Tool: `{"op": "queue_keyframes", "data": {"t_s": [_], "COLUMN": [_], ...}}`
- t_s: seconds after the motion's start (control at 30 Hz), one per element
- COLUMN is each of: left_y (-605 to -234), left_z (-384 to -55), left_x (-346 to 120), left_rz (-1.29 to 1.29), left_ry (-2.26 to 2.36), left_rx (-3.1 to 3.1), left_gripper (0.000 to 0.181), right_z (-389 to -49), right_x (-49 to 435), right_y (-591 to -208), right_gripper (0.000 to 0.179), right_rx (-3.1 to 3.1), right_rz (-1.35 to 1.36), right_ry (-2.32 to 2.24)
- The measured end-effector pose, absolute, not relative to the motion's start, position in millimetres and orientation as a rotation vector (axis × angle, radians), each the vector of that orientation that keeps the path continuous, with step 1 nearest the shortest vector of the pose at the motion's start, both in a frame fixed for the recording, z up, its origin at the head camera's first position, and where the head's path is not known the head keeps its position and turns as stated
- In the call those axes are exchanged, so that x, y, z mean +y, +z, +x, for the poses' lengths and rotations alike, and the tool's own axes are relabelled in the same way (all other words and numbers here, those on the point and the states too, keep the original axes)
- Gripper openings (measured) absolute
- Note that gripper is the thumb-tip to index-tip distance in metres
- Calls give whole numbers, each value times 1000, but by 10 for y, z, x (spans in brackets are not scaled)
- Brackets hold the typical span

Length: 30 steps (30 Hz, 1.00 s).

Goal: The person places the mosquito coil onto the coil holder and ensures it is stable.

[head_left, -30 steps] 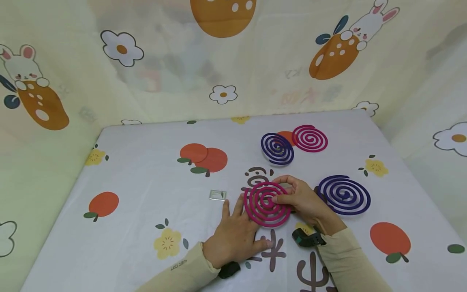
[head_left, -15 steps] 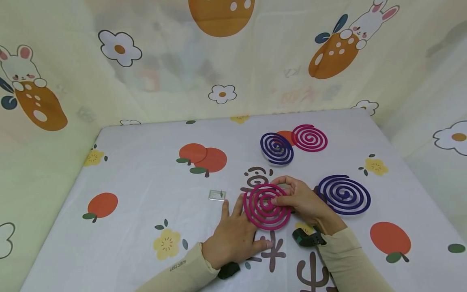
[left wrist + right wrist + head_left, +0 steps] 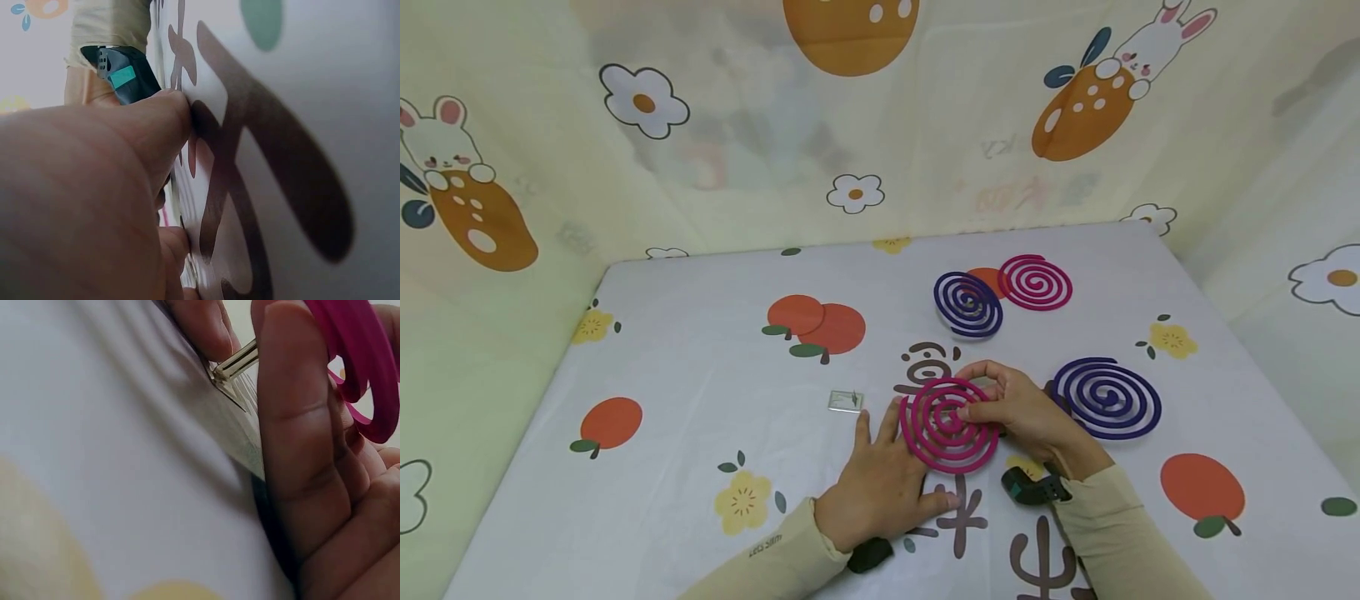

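Observation:
My right hand [image 3: 1030,417] pinches a pink mosquito coil [image 3: 951,425] near its centre, holding it over the table. Beneath it, in the right wrist view, a small metal coil stand [image 3: 237,360] rises from a thin plate, its prong reaching toward the pink coil. My left hand [image 3: 876,492] lies on the cloth with fingers extended, some fingertips hidden under the coil's left edge. A fingertip [image 3: 203,328] is at the stand's plate. Just beyond the left fingers lies another small metal stand [image 3: 846,401]. Whether the coil sits on the prong is hidden by the right fingers.
A purple coil [image 3: 1107,397] lies right of my right hand. Farther back, another purple coil [image 3: 968,303] looks tilted and sits beside a second pink coil [image 3: 1036,284]. The printed tablecloth [image 3: 685,467] meets a cloth backdrop [image 3: 760,125] behind.
The near edge of the pink coil has tipped slightly down toward me since one second ago. Both hands keep nearly the same place; the view shifts slightly.

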<state>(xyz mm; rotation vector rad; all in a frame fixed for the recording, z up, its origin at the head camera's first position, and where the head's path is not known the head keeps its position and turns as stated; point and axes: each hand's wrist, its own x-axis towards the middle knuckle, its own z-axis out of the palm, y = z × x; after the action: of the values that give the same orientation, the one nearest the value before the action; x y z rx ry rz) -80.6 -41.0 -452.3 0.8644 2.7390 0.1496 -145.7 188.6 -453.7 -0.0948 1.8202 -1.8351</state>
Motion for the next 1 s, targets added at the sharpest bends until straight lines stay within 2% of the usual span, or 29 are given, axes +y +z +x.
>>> {"op": "queue_keyframes", "data": {"t_s": [1.0], "left_y": [-4506], "left_z": [-803], "left_x": [-422], "left_rz": [891], "left_ry": [166], "left_rx": [2741], "left_gripper": [84], "right_z": [-1461], "right_x": [1871], "right_y": [-4564], "right_gripper": [51], "right_rx": [1820], "right_rz": [-44], "right_ry": [-1887]}}
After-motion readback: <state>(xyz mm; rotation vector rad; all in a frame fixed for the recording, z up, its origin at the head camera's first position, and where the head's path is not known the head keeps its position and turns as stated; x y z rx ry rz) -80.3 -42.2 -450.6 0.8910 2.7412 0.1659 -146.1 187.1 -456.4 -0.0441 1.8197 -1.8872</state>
